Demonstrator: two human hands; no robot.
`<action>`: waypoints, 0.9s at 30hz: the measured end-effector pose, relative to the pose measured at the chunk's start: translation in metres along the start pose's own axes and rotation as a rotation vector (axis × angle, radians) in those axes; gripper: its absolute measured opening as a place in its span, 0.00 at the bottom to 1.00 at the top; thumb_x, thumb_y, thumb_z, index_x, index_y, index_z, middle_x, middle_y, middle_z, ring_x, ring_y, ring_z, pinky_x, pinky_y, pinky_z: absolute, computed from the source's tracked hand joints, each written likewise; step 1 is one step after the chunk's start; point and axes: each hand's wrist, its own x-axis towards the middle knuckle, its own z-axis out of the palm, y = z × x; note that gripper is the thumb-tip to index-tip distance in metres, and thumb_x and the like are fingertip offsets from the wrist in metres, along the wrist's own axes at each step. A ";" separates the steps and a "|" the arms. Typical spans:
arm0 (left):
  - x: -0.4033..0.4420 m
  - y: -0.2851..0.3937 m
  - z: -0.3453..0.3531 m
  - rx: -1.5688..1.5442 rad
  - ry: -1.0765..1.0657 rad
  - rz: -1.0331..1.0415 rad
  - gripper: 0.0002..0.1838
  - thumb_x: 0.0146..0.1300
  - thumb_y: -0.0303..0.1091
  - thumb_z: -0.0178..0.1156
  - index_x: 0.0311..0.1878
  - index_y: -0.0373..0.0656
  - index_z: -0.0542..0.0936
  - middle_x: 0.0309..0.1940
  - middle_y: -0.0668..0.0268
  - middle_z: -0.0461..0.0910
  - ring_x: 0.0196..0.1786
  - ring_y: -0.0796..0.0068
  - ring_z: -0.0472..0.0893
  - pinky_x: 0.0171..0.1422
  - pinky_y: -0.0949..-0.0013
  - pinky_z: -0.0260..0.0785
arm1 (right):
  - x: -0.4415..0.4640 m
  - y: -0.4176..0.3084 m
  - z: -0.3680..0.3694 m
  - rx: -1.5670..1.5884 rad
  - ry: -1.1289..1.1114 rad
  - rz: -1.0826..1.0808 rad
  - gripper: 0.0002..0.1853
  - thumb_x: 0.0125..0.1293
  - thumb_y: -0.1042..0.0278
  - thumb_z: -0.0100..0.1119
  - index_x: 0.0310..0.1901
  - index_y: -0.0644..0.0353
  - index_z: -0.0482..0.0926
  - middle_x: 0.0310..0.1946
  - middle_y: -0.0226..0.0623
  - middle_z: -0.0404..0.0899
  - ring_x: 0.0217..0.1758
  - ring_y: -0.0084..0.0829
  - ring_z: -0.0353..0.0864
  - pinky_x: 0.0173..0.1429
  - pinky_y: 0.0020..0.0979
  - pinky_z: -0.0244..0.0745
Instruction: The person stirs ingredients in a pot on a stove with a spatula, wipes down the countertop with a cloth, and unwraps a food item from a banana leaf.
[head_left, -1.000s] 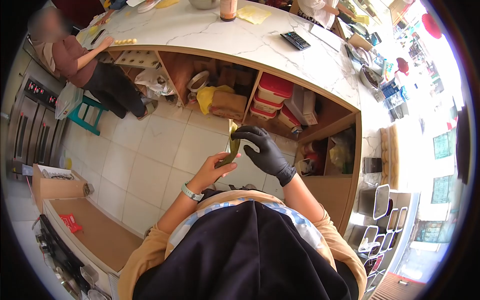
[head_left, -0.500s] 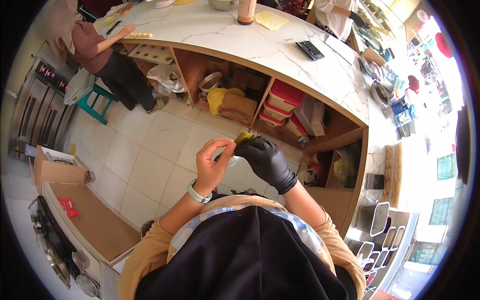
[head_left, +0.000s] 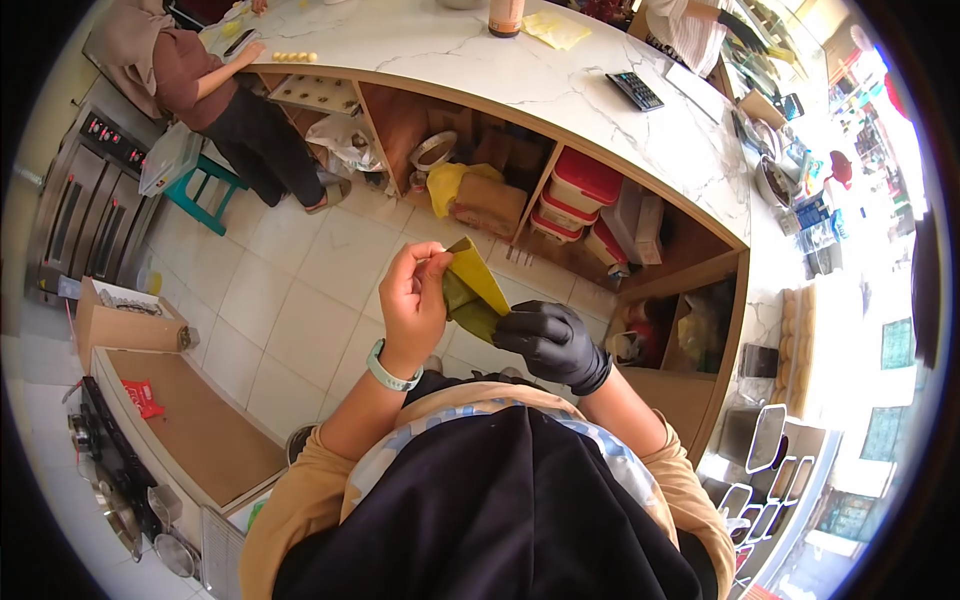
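My left hand (head_left: 414, 302), bare with a pale green watch (head_left: 392, 372) on the wrist, pinches the upper left edge of a yellow folded sheet or pouch (head_left: 482, 277). Its lower part looks darker olive green, and I cannot make out its exact kind. At the lower right end, my right hand (head_left: 556, 343), in a black glove, has its fingers closed on the same piece. Both hands hold it stretched between them in front of my body, above the tiled floor.
A marble-topped counter (head_left: 520, 75) runs ahead, bearing a calculator (head_left: 635, 91), a bottle (head_left: 505, 17) and yellow sheets (head_left: 555, 30). Red-lidded tubs (head_left: 586, 178) fill a shelf below. A person (head_left: 200, 85) stands at the left beside a teal stool (head_left: 205, 190).
My hands have moved apart, and the yellow piece, earlier mostly hidden between the fingers, is now spread open. My left hand rose slightly; my right hand shifted right and down.
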 end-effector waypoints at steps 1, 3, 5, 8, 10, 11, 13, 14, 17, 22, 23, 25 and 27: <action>-0.001 0.001 0.001 -0.017 0.016 -0.006 0.04 0.65 0.26 0.53 0.39 0.35 0.72 0.29 0.72 0.73 0.30 0.88 0.69 0.33 0.84 0.61 | -0.002 0.003 -0.001 0.013 0.018 -0.030 0.14 0.41 0.79 0.60 0.35 0.60 0.78 0.37 0.36 0.76 0.38 0.36 0.78 0.40 0.33 0.76; -0.001 0.003 0.003 -0.051 0.050 -0.016 0.03 0.65 0.24 0.52 0.40 0.35 0.72 0.31 0.70 0.73 0.31 0.87 0.70 0.34 0.83 0.62 | -0.004 0.002 -0.002 0.039 0.057 0.027 0.12 0.45 0.79 0.61 0.35 0.63 0.76 0.40 0.40 0.74 0.41 0.39 0.78 0.42 0.34 0.76; 0.000 0.002 0.009 0.005 0.130 0.101 0.03 0.64 0.23 0.52 0.39 0.35 0.72 0.34 0.67 0.73 0.33 0.84 0.70 0.35 0.81 0.64 | 0.002 0.001 0.006 -0.053 0.168 0.234 0.11 0.48 0.81 0.61 0.35 0.64 0.76 0.41 0.41 0.74 0.41 0.41 0.78 0.43 0.33 0.76; -0.003 -0.009 0.011 0.077 0.152 0.243 0.02 0.63 0.22 0.52 0.39 0.34 0.71 0.36 0.63 0.72 0.35 0.79 0.72 0.37 0.79 0.66 | 0.008 0.003 0.017 0.008 0.257 0.497 0.09 0.53 0.80 0.62 0.36 0.65 0.74 0.43 0.41 0.72 0.41 0.36 0.78 0.44 0.29 0.75; -0.008 -0.017 0.011 0.128 0.147 0.283 0.02 0.63 0.21 0.52 0.38 0.34 0.70 0.36 0.61 0.71 0.35 0.77 0.72 0.38 0.78 0.66 | -0.007 0.010 0.041 0.286 0.365 0.710 0.10 0.54 0.78 0.63 0.37 0.65 0.73 0.42 0.40 0.71 0.40 0.31 0.78 0.43 0.27 0.75; -0.011 -0.019 0.011 0.155 0.149 0.285 0.03 0.63 0.21 0.52 0.39 0.34 0.70 0.36 0.61 0.71 0.35 0.76 0.72 0.38 0.78 0.66 | -0.020 0.017 0.059 0.545 0.513 0.818 0.11 0.57 0.74 0.62 0.39 0.66 0.71 0.42 0.38 0.71 0.38 0.24 0.76 0.40 0.24 0.74; -0.015 -0.027 0.011 0.209 0.159 0.286 0.03 0.62 0.21 0.52 0.39 0.34 0.70 0.35 0.62 0.71 0.35 0.76 0.72 0.39 0.78 0.67 | -0.015 0.015 0.071 0.690 0.544 1.022 0.12 0.58 0.72 0.62 0.39 0.66 0.70 0.39 0.36 0.71 0.35 0.22 0.75 0.36 0.23 0.73; -0.016 -0.027 0.013 0.169 0.164 0.247 0.03 0.63 0.21 0.52 0.39 0.34 0.70 0.35 0.62 0.72 0.35 0.77 0.72 0.39 0.78 0.67 | -0.014 0.014 0.074 0.762 0.559 1.124 0.13 0.59 0.71 0.62 0.39 0.66 0.69 0.37 0.34 0.72 0.34 0.21 0.74 0.35 0.23 0.73; -0.018 -0.032 0.019 0.010 0.204 0.026 0.04 0.65 0.25 0.51 0.39 0.35 0.70 0.35 0.65 0.72 0.36 0.79 0.72 0.41 0.78 0.66 | -0.017 0.015 0.077 0.745 0.328 1.144 0.10 0.64 0.67 0.56 0.40 0.65 0.70 0.28 0.31 0.72 0.29 0.20 0.71 0.34 0.23 0.69; -0.013 -0.053 0.011 -0.497 0.249 -0.478 0.08 0.68 0.31 0.49 0.41 0.34 0.72 0.35 0.65 0.76 0.37 0.81 0.74 0.45 0.77 0.67 | -0.028 0.022 0.089 0.763 0.358 0.983 0.11 0.68 0.68 0.47 0.46 0.66 0.71 0.27 0.31 0.73 0.30 0.20 0.68 0.38 0.24 0.66; -0.011 -0.052 0.009 -0.527 0.243 -0.507 0.08 0.67 0.30 0.49 0.42 0.34 0.72 0.36 0.64 0.77 0.38 0.80 0.75 0.47 0.76 0.68 | -0.028 0.022 0.088 0.784 0.347 0.961 0.11 0.68 0.68 0.46 0.47 0.66 0.71 0.27 0.31 0.73 0.31 0.20 0.69 0.39 0.24 0.67; -0.005 -0.048 0.005 -0.515 0.194 -0.527 0.08 0.67 0.29 0.48 0.42 0.33 0.72 0.36 0.64 0.77 0.37 0.79 0.75 0.46 0.76 0.68 | -0.031 0.023 0.083 0.826 0.325 0.915 0.12 0.68 0.70 0.45 0.49 0.67 0.70 0.28 0.31 0.73 0.32 0.20 0.69 0.40 0.24 0.67; 0.002 -0.035 0.002 -0.537 0.151 -0.590 0.07 0.67 0.28 0.48 0.41 0.33 0.72 0.36 0.63 0.77 0.37 0.78 0.76 0.44 0.76 0.69 | -0.033 0.023 0.081 0.925 0.334 0.885 0.13 0.68 0.70 0.45 0.50 0.67 0.70 0.28 0.32 0.74 0.33 0.21 0.70 0.42 0.24 0.68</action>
